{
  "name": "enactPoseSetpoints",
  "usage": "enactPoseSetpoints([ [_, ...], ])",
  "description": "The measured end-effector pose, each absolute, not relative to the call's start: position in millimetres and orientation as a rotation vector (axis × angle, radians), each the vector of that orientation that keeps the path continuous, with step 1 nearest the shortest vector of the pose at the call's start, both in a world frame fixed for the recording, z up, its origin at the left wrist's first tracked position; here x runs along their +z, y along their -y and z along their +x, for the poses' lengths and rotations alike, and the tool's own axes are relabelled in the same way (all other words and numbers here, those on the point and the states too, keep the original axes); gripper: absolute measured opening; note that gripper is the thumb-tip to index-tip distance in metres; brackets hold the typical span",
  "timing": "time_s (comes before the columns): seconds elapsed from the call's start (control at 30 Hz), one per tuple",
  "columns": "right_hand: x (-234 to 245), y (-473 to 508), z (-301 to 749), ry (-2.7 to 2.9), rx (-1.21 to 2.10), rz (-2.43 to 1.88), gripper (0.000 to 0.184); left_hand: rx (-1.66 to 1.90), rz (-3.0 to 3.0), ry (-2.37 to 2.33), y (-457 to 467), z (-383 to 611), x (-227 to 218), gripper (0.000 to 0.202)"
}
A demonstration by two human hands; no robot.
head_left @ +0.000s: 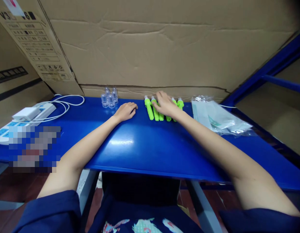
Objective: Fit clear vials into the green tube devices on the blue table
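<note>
A row of several lime-green plastic sticks (149,109) with clear tips lies near the back of the blue table (140,139). Over the middle of that row is my right hand (165,104), palm down, its thumb apart from its fingers, touching the sticks. It hides the upper parts of some of them; I see no stick lifted. To the left, my left hand (126,111) rests on the tabletop, fingers loosely bent and nothing visible in it. Just beyond it stands a small group of clear plastic domed caps or vials (111,101).
Clear plastic bags with pale sheets (213,113) lie at the right. On the left are a power strip (46,110), a white adapter (27,114), a looping white cable (67,105) and a pixelated object (34,149). Cardboard (140,48) walls the back; a blue metal frame (263,72) stands right.
</note>
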State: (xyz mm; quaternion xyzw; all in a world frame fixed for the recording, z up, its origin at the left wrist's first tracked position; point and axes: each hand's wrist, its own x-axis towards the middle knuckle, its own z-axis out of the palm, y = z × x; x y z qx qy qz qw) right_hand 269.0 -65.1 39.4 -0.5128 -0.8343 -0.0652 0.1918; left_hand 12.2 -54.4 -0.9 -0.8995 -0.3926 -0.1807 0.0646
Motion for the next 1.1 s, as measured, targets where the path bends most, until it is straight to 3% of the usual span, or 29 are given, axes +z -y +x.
enactPoseSetpoints([
  [0.4,18.1,46.0,187.6,2.257,-0.125,-1.811,0.049,-0.558,-2.740,1.174,53.8,11.0,-0.2,0.027],
  [0.73,14.5,45.9,191.7,2.271,-0.190,-1.791,0.052,-0.556,-2.749,1.161,53.2,10.8,0.7,0.027],
  [1.1,16.4,52.3,187.3,2.225,-0.045,-1.724,0.060,-0.559,-2.742,1.124,52.7,10.4,1.3,0.026],
])
